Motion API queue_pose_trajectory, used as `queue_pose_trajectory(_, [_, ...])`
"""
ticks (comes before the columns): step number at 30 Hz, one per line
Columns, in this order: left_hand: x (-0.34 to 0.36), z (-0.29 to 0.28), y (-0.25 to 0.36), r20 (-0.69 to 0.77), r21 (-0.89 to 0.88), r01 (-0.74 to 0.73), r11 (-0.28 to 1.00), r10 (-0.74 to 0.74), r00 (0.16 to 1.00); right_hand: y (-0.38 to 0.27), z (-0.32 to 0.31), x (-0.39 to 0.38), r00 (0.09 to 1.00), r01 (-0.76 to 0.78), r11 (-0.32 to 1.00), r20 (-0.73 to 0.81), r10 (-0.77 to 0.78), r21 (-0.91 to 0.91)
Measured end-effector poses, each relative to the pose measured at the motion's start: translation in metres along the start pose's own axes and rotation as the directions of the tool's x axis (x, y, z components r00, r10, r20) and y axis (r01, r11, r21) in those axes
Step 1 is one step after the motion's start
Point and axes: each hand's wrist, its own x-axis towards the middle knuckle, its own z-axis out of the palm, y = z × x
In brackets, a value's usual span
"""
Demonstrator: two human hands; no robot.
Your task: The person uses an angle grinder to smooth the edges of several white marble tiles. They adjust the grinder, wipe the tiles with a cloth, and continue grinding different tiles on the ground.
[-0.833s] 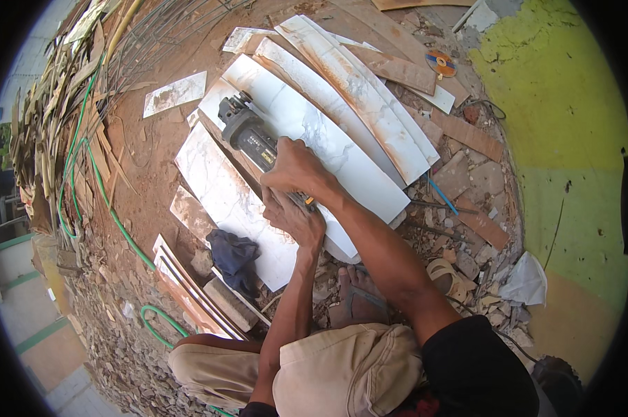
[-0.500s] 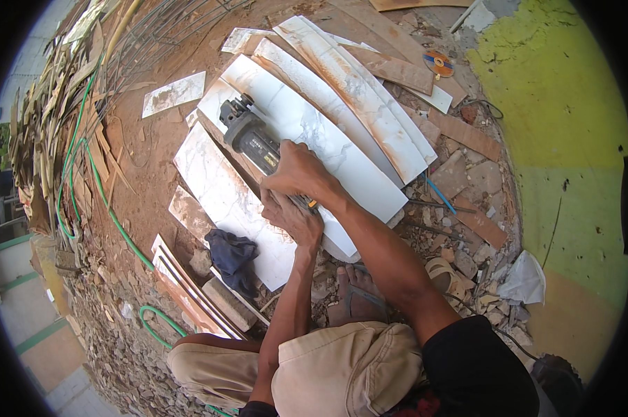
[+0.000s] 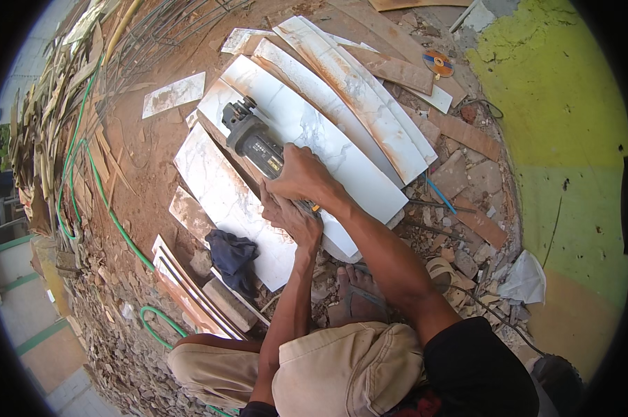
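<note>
A dark angle grinder point(image 3: 257, 142) lies slantwise over white marble-patterned tiles, its head toward the far left. My right hand point(image 3: 302, 175) is closed around the middle of its body. Just behind and below, my left hand point(image 3: 291, 217) wraps the rear part, where a bit of orange shows. The two hands touch, and they hide much of the handle. Beneath the tool is a long white tile point(image 3: 314, 135) with a grey veined pattern. Another stained tile point(image 3: 220, 187) lies to its left. A dark cloth point(image 3: 234, 260) rests crumpled on that tile's near end.
More cut tiles point(image 3: 355, 90) are stacked at the far right, with an orange cutting disc point(image 3: 438, 64) beyond. Broken rubble point(image 3: 477, 174) borders the yellow-green wall point(image 3: 557, 104). A green hose point(image 3: 112, 208) and scrap wood point(image 3: 46, 139) lie left. My sandalled foot point(image 3: 359, 295) is close by.
The grinder and my right hand have shifted very slightly to the right. Both hands keep the same hold; the tiles and cloth stay where they were.
</note>
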Motion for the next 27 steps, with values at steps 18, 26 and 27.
queue_pose_trajectory(18, [0.005, 0.001, 0.004, -0.080, -0.042, -0.055, 0.998, 0.052, 0.995, -0.007, 0.006, 0.023, 0.994, 0.101, 0.993, -0.046, -0.103, -0.055])
queue_pose_trajectory(26, [0.006, 0.003, 0.006, -0.076, -0.040, -0.019, 0.999, 0.015, 0.997, -0.012, 0.006, 0.028, 0.994, 0.072, 0.994, -0.081, -0.079, -0.085])
queue_pose_trajectory(27, [0.006, 0.003, 0.007, -0.067, -0.058, -0.017, 0.998, 0.013, 0.998, -0.012, 0.007, 0.028, 0.991, 0.074, 0.993, -0.107, -0.084, -0.097])
